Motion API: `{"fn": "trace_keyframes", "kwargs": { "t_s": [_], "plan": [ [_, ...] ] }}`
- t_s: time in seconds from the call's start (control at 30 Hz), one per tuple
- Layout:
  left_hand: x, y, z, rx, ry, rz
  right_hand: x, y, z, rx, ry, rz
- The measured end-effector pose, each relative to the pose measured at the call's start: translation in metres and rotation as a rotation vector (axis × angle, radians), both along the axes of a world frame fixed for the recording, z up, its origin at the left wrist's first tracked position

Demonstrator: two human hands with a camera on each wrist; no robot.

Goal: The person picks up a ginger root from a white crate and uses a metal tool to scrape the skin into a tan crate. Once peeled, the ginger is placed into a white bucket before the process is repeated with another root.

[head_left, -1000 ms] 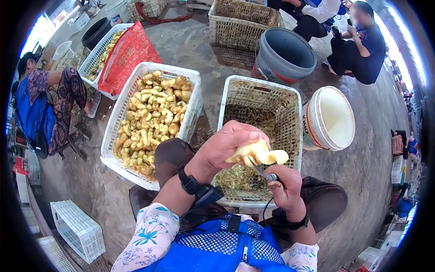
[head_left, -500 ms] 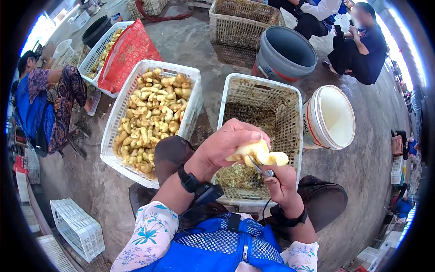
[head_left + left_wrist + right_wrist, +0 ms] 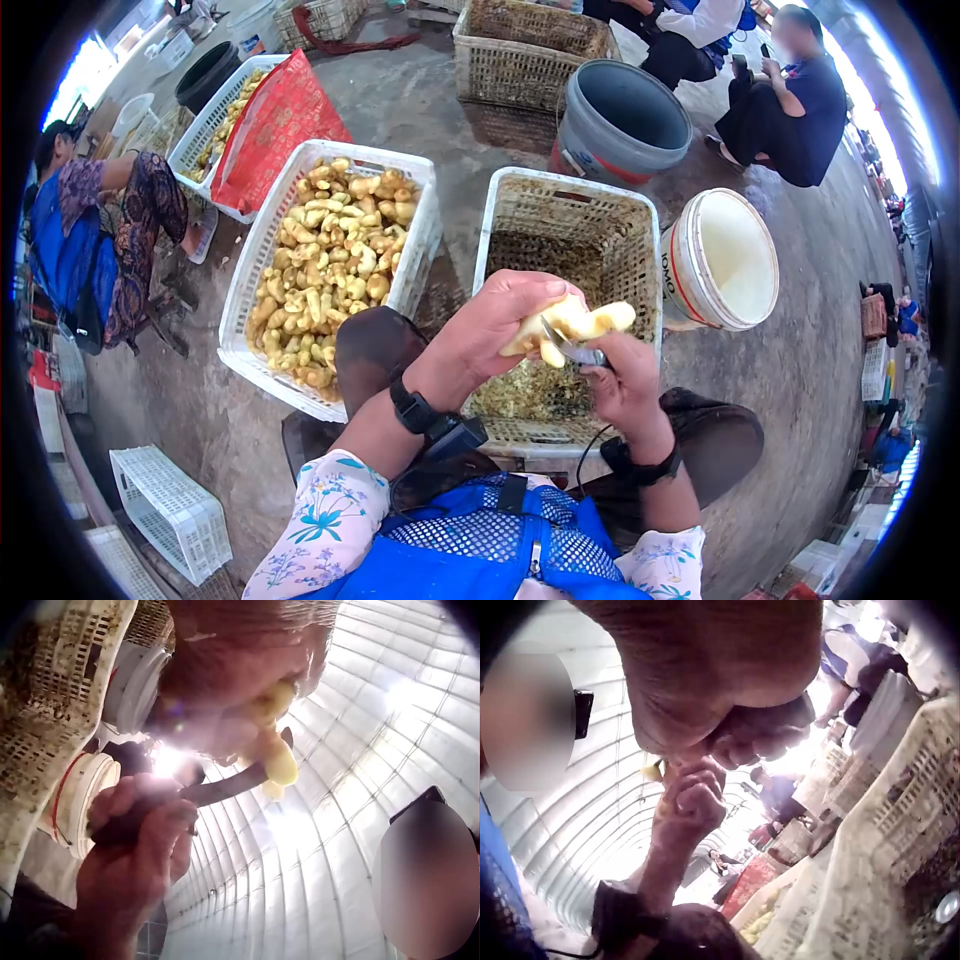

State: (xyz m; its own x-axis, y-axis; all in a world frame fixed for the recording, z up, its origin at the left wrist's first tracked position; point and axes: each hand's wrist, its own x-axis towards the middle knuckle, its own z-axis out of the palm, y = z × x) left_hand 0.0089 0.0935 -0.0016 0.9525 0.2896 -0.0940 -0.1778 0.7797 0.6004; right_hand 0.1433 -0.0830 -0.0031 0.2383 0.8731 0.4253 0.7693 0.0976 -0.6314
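Head view: gripping with curled fingers one pale root (image 3: 568, 322) in the left hand (image 3: 500, 322), one knife (image 3: 578, 352) in the right hand (image 3: 628, 382). Now angling the root's outer lobe higher

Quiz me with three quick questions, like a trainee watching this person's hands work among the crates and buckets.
1. Multiple choice: while the left hand grips a pale, knobbly root, what does the right hand hold?
A) a black phone
B) a small curved metal knife
C) a red patterned sheet

2. True or false: the round grey bucket stands farther from the person than the round white bucket.

3. Fill in: the white plastic crate heaped with yellow-brown roots stands on the person's ____ side.

Key: 1 B; 2 true; 3 left.
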Motion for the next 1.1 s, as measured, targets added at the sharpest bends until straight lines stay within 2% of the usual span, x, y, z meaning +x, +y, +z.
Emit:
{"fn": "trace_keyframes", "kwargs": {
  "t_s": [0.17, 0.33, 0.43, 0.57, 0.63, 0.77, 0.9, 0.93, 0.97, 1.0, 1.03, 1.07, 1.1],
  "plan": [
    [0.006, -0.003, 0.000, -0.081, 0.082, 0.030, 0.012, 0.004, 0.012, 0.008, -0.049, -0.038],
    [0.004, 0.001, -0.004, -0.198, 0.017, -0.051, 0.011, 0.008, 0.008, 0.025, -0.147, -0.126],
    [0.007, 0.000, -0.003, -0.241, 0.059, -0.032, 0.008, 0.007, 0.006, -0.027, 0.039, -0.121],
    [0.012, 0.002, -0.006, -0.167, 0.211, 0.086, -0.003, -0.004, 0.008, -0.009, 0.508, -0.107],
    [0.016, -0.004, -0.007, -0.078, 0.227, 0.171, -0.009, -0.002, 0.010, 0.062, 0.764, -0.141],
    [0.021, -0.022, -0.021, 0.290, 0.221, 0.323, -0.014, 0.021, 0.002, 0.011, 0.883, -0.273],
    [0.023, -0.023, -0.025, 0.857, 0.227, 0.523, -0.017, 0.029, 0.000, -0.036, 0.859, -0.333],
    [0.024, -0.021, -0.024, 0.804, 0.249, 0.509, -0.013, 0.029, -0.004, -0.025, 0.790, -0.341],
    [0.023, -0.020, -0.019, 0.634, 0.361, 0.446, -0.008, 0.025, -0.012, -0.013, 0.716, -0.306],
    [0.018, -0.015, -0.006, 0.544, 0.358, 0.440, -0.006, 0.021, -0.007, -0.003, 0.738, -0.306],
    [0.016, -0.002, -0.015, 0.465, 0.377, 0.423, -0.007, 0.014, -0.004, -0.004, 0.767, -0.309],
    [0.014, 0.003, -0.006, 0.289, 0.298, 0.495, -0.002, 0.007, -0.015, -0.062, 0.731, -0.343],
    [0.005, 0.014, 0.001, 0.264, 0.206, 0.510, 0.005, 0.003, -0.028, -0.111, 0.688, -0.368]
  ]
}}
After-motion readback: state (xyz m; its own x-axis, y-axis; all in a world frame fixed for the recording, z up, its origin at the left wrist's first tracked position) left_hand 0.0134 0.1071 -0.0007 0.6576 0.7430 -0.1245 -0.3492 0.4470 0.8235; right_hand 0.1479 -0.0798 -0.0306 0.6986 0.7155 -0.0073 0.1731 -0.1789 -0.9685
